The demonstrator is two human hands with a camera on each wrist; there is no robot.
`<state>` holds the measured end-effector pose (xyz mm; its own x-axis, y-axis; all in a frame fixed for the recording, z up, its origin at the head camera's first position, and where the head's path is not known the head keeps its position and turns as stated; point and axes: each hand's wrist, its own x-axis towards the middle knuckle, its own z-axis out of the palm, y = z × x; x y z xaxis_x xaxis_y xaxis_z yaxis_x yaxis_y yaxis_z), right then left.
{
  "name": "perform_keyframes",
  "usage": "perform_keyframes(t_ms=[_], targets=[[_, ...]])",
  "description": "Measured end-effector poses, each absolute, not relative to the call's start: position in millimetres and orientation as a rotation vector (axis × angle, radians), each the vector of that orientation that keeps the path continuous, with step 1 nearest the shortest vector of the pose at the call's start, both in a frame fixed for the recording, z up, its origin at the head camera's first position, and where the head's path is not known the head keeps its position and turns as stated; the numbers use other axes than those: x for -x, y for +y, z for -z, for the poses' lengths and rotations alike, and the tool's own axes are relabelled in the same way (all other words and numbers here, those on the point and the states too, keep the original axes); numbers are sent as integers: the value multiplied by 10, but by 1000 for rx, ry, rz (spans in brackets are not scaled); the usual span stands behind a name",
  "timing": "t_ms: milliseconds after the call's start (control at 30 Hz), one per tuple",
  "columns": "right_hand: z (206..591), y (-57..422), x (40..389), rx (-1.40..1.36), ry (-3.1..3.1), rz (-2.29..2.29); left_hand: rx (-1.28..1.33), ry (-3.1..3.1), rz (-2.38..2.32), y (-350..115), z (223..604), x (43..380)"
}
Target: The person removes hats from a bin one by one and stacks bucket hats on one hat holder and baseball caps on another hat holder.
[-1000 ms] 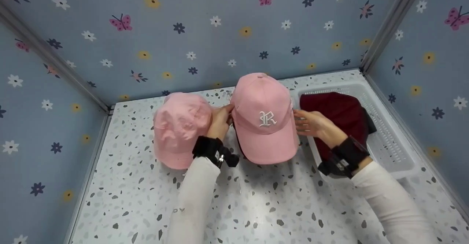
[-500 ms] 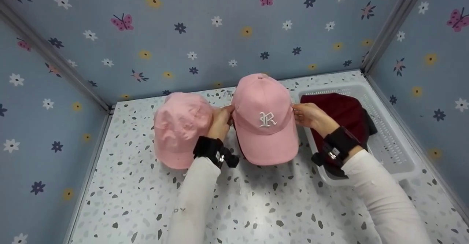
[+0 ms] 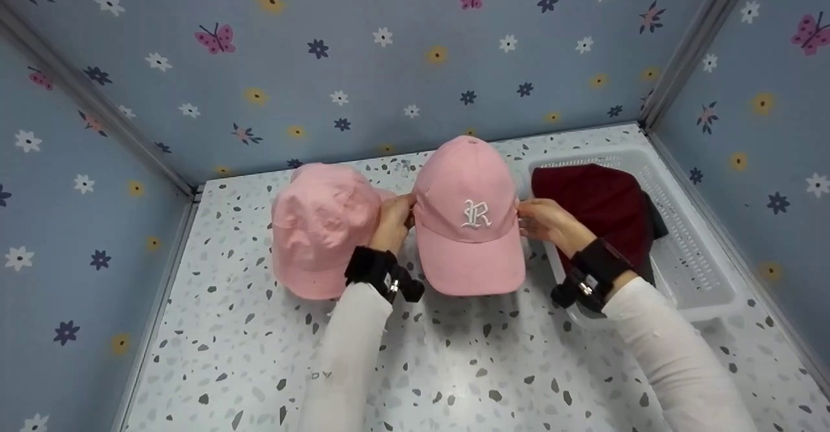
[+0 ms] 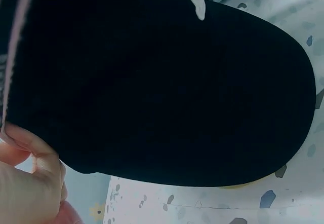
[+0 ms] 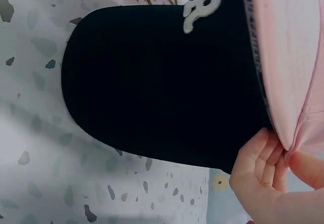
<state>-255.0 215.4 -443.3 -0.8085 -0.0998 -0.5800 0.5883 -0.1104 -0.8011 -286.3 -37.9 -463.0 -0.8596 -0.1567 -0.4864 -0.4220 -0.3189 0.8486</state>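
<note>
A pink baseball cap (image 3: 450,221) with a white embroidered R faces me in the head view, its brim toward me. My left hand (image 3: 393,219) pinches its left lower edge and my right hand (image 3: 550,221) its right edge. Directly beneath it is a black cap (image 4: 182,97) with a white letter, hidden in the head view. In the right wrist view, the fingers (image 5: 253,158) and thumb pinch where the pink cap's edge (image 5: 286,57) meets the black cap. A second, crumpled pink cap (image 3: 318,224) lies just left of my left hand.
At right, a white perforated basket (image 3: 703,270) holds a dark red cap (image 3: 596,202), with something dark grey beside it. All stand on a speckled white table (image 3: 227,328). Blue flowered panels (image 3: 415,43) enclose the back and both sides.
My right hand has come in from beside the pink R cap to pinch its right edge. The cap has shifted slightly toward me, hiding the dark edge beneath it.
</note>
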Motion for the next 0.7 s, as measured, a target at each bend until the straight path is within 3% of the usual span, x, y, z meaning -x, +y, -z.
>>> perform_keyframes(t_ms=[400, 700], targets=[[4467, 2133, 2534, -561, 1683, 2007, 712, 1678, -2338, -376, 4663, 2842], [4466, 2179, 2466, -571, 1429, 2146, 774, 1605, -2404, -345, 4550, 2530]])
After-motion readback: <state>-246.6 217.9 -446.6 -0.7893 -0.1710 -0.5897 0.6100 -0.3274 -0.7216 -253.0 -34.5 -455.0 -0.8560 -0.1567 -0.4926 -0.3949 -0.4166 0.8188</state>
